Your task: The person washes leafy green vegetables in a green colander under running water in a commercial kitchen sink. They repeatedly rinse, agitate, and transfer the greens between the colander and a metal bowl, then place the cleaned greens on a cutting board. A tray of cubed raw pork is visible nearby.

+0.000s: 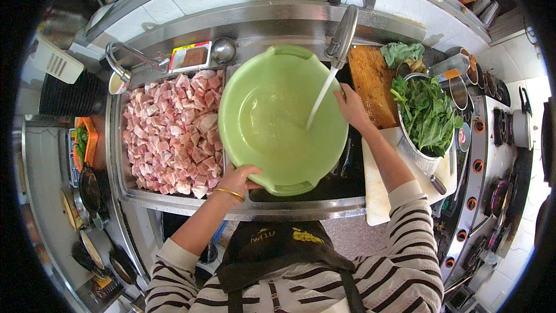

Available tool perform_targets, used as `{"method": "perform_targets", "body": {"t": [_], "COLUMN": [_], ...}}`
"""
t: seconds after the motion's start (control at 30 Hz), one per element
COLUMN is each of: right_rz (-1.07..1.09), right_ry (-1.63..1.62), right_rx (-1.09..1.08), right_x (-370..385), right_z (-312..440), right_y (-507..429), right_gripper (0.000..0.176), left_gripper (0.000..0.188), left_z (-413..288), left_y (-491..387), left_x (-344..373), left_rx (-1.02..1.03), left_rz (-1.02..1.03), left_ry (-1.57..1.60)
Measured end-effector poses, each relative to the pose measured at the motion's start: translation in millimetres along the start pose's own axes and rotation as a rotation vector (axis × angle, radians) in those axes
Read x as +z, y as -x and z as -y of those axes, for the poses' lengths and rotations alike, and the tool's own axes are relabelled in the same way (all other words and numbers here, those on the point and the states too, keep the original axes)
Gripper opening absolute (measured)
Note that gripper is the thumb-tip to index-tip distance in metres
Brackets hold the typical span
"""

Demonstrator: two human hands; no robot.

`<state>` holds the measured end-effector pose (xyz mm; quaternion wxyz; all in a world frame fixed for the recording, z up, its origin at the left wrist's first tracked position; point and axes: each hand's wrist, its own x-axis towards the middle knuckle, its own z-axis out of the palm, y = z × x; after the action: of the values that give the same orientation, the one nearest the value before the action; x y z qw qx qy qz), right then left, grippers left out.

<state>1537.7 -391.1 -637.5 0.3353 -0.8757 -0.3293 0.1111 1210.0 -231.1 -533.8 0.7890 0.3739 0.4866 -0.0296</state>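
A large green plastic basin (278, 139) is held over the right-hand part of the steel sink, tilted slightly. My left hand (241, 178) grips its lower left rim, a gold-coloured bangle on the wrist. On the right side of the rim lies my right hand (351, 106), its fingers partly hidden by the basin's edge. Water runs from a metal faucet (345, 37) into the basin, which holds some clear water. Just left of the basin, cut chunks of raw meat (173, 134) fill the other sink compartment.
A second faucet (117, 63), a metal ladle (223, 51) and a packaged tray (190, 56) stand along the back left. To the right are a wooden cutting board (371, 87), a white cutting board (378, 174) and a metal pot of leafy greens (428, 117). A stove (482, 139) stands farther right.
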Motion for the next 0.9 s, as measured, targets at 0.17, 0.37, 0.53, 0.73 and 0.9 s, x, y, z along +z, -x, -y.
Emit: {"method": "perform_targets", "body": {"t": [0.17, 0.37, 0.53, 0.73, 0.9], "right_rz": [-0.22, -0.053, 0.149, 0.092, -0.058], "right_ry": [-0.209, -0.396, -0.55, -0.988, -0.912], "right_rx": [0.008, 0.041, 0.425, 0.467, 0.381], "right_x": [-50, -122, -138, 14, 43], "right_z": [54, 95, 45, 22, 29], "right_y": [30, 41, 73, 77, 39], "right_gripper": [0.031, 0.027, 0.031, 0.039, 0.033], "left_gripper": [0.042, 0.044, 0.047, 0.037, 0.033], "left_z": [21, 23, -69, -99, -95], "left_y": [-50, -98, -10, 41, 41], "left_x": [-17, -12, -8, -4, 19], "left_rx": [0.396, 0.082, 0.032, 0.711, 0.789], "left_rz": [-0.168, -0.069, 0.079, -0.015, 0.027], "left_ry": [-0.238, -0.298, -0.284, -0.709, -0.685]}}
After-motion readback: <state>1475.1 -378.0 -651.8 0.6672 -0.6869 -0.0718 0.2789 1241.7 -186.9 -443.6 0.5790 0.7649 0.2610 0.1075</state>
